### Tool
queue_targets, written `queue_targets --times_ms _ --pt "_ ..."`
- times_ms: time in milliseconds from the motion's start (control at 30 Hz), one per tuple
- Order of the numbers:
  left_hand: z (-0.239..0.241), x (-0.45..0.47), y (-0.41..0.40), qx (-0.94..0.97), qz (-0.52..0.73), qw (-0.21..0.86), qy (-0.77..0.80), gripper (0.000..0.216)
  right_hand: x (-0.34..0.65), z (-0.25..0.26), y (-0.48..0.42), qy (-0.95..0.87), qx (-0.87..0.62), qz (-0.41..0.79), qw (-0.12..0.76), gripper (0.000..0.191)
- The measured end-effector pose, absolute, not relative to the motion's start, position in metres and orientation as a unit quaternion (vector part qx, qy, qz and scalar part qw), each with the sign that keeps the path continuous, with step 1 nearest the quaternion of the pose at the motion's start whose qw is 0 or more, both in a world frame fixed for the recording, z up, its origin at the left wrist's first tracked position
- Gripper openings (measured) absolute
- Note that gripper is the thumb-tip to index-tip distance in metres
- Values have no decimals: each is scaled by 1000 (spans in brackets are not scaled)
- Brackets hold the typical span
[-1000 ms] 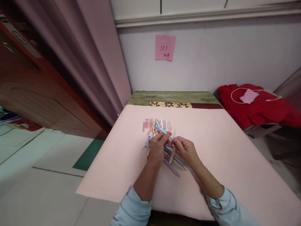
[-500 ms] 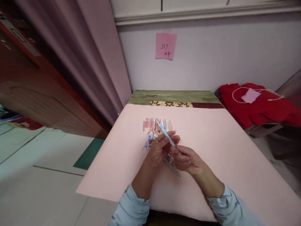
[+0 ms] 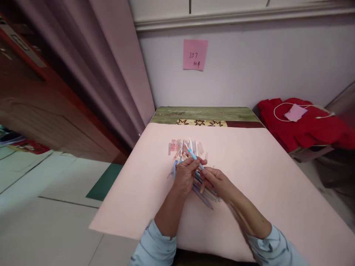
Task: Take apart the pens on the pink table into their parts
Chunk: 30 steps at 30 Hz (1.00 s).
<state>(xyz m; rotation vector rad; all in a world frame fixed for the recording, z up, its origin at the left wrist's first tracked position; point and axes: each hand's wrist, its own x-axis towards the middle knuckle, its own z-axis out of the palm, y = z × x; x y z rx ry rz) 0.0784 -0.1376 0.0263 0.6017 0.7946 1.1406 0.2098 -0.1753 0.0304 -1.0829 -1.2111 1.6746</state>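
Presently, the left hand (image 3: 185, 173) and the right hand (image 3: 217, 180) both pinch one blue pen (image 3: 193, 155), its bright end pointing to eleven o'clock. From the left hand, loose pens (image 3: 203, 198) lie at five o'clock and short pieces (image 3: 173, 145) at twelve, all on the pink sheet (image 3: 249, 199).

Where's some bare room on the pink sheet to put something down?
On the pink sheet, right of the right hand, toward the red cloth. A smaller patch lies between the left hand and the sheet's left edge. The middle is crowded: pens and small pieces lie around both hands.
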Motion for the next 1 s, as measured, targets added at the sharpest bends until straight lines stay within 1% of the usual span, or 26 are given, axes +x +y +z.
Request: queue_targets --times_ms 67,133,200,267,367,400,500,633,733,833,900,967,1000 --pt "25 79 -136 273 525 711 379 29 208 29 -175 -549 -478 550 410 43" --pt "24 80 -135 272 532 700 391 28 208 28 -175 -584 -532 443 423 36" --pt "24 80 -134 278 541 690 392 28 210 26 -174 -579 -566 389 440 31" --pt "25 79 -134 288 551 678 392 28 213 24 -172 -551 -571 407 452 36" --pt "25 76 -133 308 547 660 413 29 218 19 -170 -501 -556 493 443 53" --pt "25 76 -133 312 545 655 421 30 219 17 -169 -487 -550 519 437 56" --pt "24 75 -133 319 550 640 431 31 219 14 -167 -455 -530 558 448 53" --pt "21 75 -131 315 558 638 427 29 215 17 -166 -441 -511 538 505 41" --pt "21 74 -129 311 566 637 422 29 213 20 -168 -443 -500 525 527 43" --pt "23 72 -129 304 575 634 419 31 214 21 -169 -454 -511 536 495 41" --pt "24 72 -129 310 572 635 417 30 215 19 -169 -468 -530 531 466 44" --pt "24 71 -130 321 567 634 416 29 217 16 -168 -480 -537 520 459 48" --pt "24 71 -130 323 567 632 417 29 217 16 -167 -482 -535 517 463 47"
